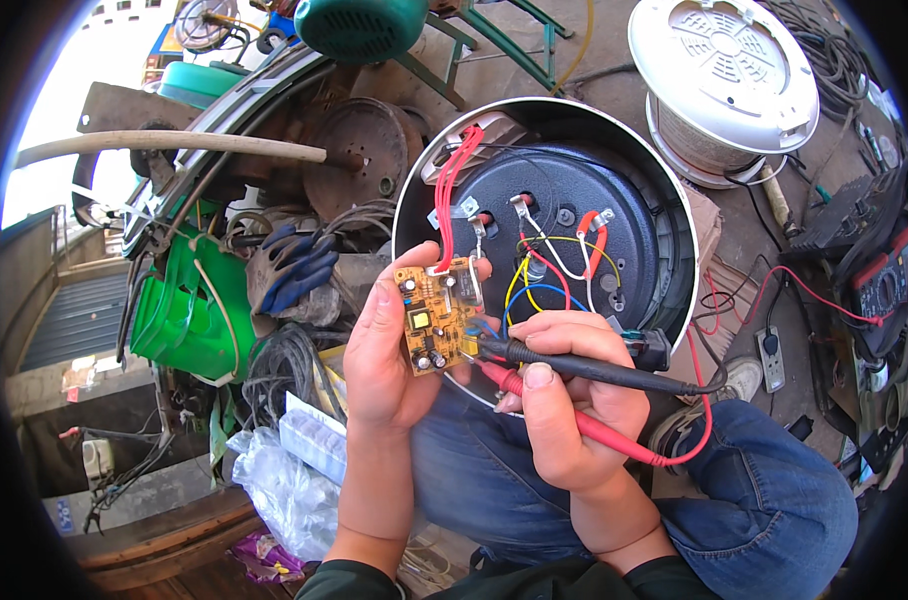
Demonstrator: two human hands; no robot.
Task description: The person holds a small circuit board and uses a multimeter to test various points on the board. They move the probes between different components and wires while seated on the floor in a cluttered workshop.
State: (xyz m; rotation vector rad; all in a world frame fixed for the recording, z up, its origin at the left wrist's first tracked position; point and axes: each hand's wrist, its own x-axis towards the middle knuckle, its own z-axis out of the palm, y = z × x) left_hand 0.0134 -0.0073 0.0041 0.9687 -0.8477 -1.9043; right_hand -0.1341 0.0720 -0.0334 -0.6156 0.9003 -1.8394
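My left hand (379, 345) grips a small tan circuit board (436, 318) by its edges, component side up. A bundle of red wires (459, 185) runs from the board's top to the rim of an open round appliance housing (696, 270). In my right hand (584, 400) are two multimeter probes, a black probe (584, 366) above a red probe (594, 428). Both probe tips are close to the board's lower right corner; I cannot tell exact contact. Inside the housing is a dark round base (584, 190) with terminals and blue, yellow, white and red wires.
A multimeter (882, 285) stands at the right, its red lead crossing the floor. A white round appliance part (724, 60) sits at the back right. Left are a green basket (179, 310), a work glove (296, 268), coiled cable (279, 375) and clear plastic bags (286, 480).
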